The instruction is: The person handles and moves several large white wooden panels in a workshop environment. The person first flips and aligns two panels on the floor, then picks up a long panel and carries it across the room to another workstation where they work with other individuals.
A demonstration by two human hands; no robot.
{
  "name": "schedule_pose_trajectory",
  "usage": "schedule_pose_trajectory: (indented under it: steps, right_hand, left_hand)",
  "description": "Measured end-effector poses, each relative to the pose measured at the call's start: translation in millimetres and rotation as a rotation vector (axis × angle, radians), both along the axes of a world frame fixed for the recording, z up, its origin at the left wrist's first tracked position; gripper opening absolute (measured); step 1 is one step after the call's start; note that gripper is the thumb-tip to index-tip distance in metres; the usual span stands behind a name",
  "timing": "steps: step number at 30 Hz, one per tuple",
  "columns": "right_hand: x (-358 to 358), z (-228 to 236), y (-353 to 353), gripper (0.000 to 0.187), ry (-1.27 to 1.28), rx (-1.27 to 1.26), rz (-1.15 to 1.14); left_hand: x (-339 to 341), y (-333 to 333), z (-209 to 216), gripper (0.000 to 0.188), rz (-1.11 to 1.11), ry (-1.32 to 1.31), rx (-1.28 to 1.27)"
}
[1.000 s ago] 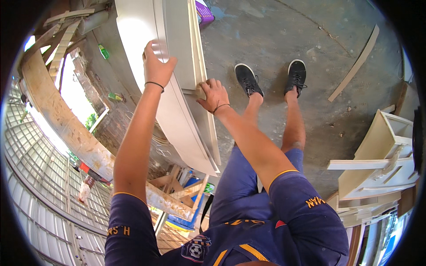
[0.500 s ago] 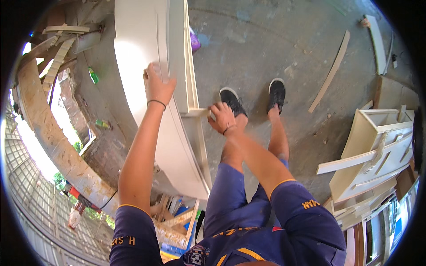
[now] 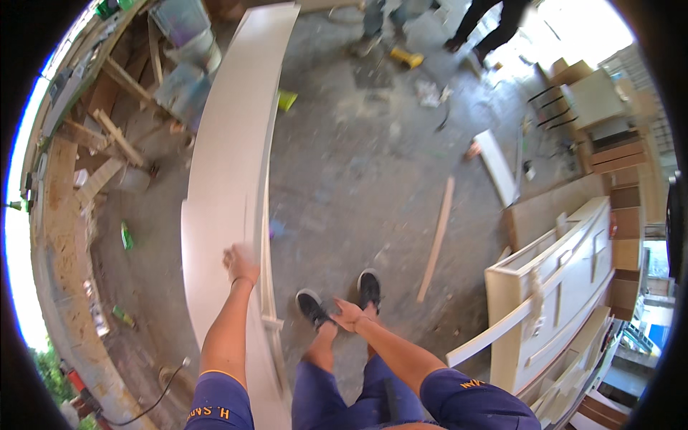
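A long white panel (image 3: 228, 158) with a gently curved edge stretches from beside my legs toward the far end of the floor. Over its near part is my left hand (image 3: 241, 264); motion blurs the fingers, and I cannot tell whether they touch the surface. Along the panel's right side shows a pale framed edge with a small crosspiece (image 3: 273, 323). My right hand (image 3: 348, 315) is above my shoes, apart from the panel, with its fingers stretched out and nothing in them.
A thin curved wooden strip (image 3: 436, 240) lies on the floor to the right, before a white cabinet-like piece (image 3: 505, 294). Farther off are a white board (image 3: 496, 167), a yellow tool (image 3: 407, 57) and two people's legs (image 3: 476, 29). Plastic tubs (image 3: 183, 89) stand far left.
The view has tilted farther out, showing the panel's far end and other people's legs. My right hand has left the panel's crosspiece and opened; my left remains over the panel.
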State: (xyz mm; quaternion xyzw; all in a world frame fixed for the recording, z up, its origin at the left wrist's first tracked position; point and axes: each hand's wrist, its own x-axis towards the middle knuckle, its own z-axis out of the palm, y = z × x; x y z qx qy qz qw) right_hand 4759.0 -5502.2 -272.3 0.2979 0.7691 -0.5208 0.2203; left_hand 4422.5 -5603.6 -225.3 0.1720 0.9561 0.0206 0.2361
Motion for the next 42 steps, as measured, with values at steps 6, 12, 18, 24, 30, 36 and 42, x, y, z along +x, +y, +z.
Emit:
schedule_pose_trajectory:
  steps: [6,12,18,24,30,36,42]
  right_hand:
    - [134,124,154,0.049,-0.513,0.229,-0.069]
    - [267,125,143,0.041,-0.584,0.41,-0.377]
    - [192,61,44,0.037,-0.412,0.286,-0.241]
    - [7,19,-43,0.04,-0.043,-0.133,-0.275]
    - [-107,8,-94,0.056,-0.021,-0.307,-0.264]
    - [-134,1,-134,0.058,-0.129,-0.284,-0.107]
    - [-132,-7,-145,0.041,-0.144,-0.358,-0.211]
  left_hand:
    - [-11,-4,-13,0.078,0.034,0.043,-0.051]
    - [-19,-26,11,0.072,0.025,0.032,-0.001]
    - [-15,-24,88,0.057,0.038,-0.028,0.238]
    - [-29,-37,104,0.073,-0.004,-0.048,0.215]
    - [-33,-31,121,0.077,-0.009,-0.113,0.233]
    - [-38,-34,131,0.076,0.01,-0.181,0.218]
    - [-39,-42,126,0.072,0.013,-0.16,0.244]
